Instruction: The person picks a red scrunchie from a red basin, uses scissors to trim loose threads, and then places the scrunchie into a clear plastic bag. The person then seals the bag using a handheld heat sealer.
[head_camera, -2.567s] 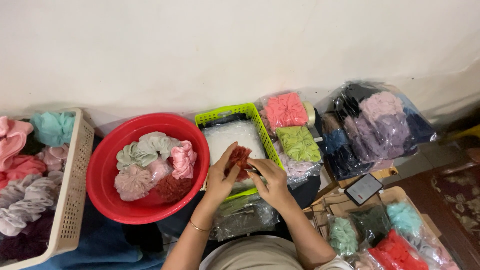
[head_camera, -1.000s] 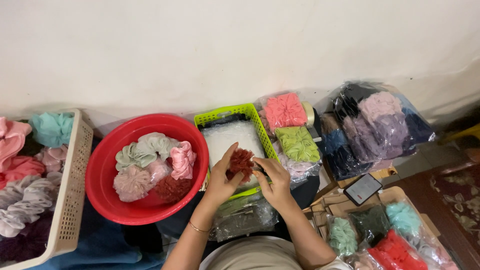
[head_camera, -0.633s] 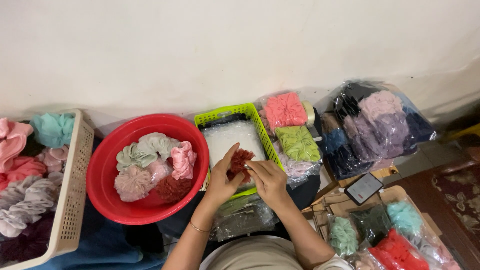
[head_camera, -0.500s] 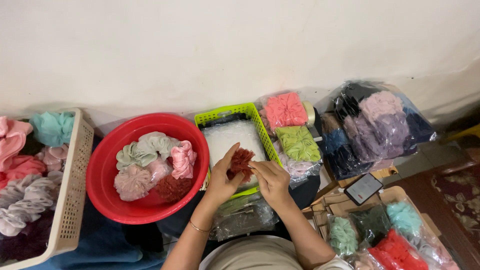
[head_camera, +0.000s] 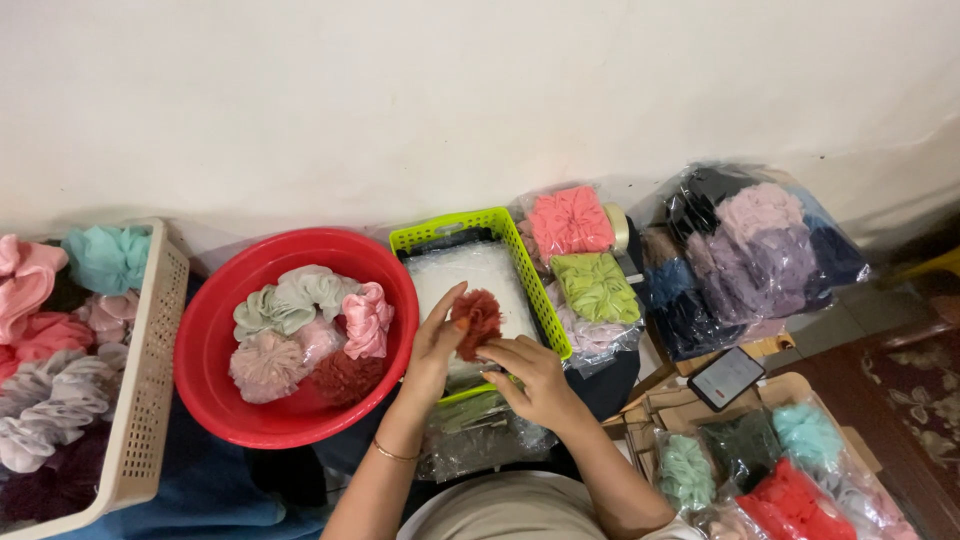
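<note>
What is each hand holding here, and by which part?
Both hold one dark red scrunchie above the green basket: the left hand grips its left edge, the right hand touches its lower right edge with the fingertips.

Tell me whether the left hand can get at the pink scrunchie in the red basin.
Probably yes: the left hand sits beside the red basin, and the pink scrunchie lies uncovered near that rim, though both hands hold a dark red scrunchie.

My left hand (head_camera: 437, 343) reached forward, fingers (head_camera: 452, 302) raised and pinching. My right hand (head_camera: 535, 377) lay palm down beside it, fingers pointing left, both forearms bare.
</note>
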